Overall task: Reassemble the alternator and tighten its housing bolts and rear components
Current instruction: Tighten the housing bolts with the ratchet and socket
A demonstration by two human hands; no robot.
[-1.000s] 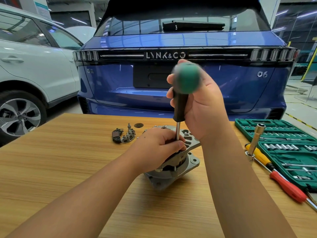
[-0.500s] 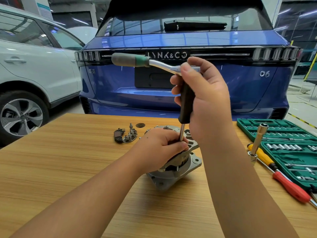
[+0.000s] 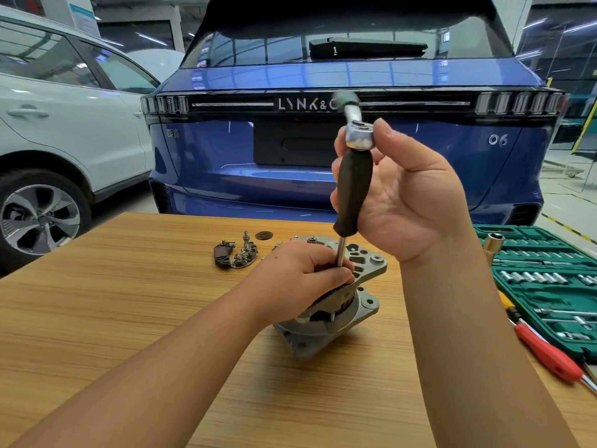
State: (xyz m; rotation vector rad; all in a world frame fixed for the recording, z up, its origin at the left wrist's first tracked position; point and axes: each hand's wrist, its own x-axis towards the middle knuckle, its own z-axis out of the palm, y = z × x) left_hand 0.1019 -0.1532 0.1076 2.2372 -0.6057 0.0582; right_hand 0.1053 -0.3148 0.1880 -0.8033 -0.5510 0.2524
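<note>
The grey alternator stands on the wooden table, its two housing halves apart on the near side. My left hand grips its top and pinches the thin steel shaft of a black-handled driver that stands upright on the housing. A ratchet head sits on top of that handle, its green-tipped handle pointing away from me. My right hand holds the black handle, palm toward me, fingers curled behind it. The driver's tip is hidden by my left hand.
The rectifier and brush parts and a dark round cap lie behind the alternator. A green socket set case, an upright socket on an extension and a red-handled screwdriver lie at the right. A blue car stands beyond the table.
The ratchet's handle swung from pointing left to pointing away from me. My right hand turned its palm toward me. My left hand stayed on the alternator.
</note>
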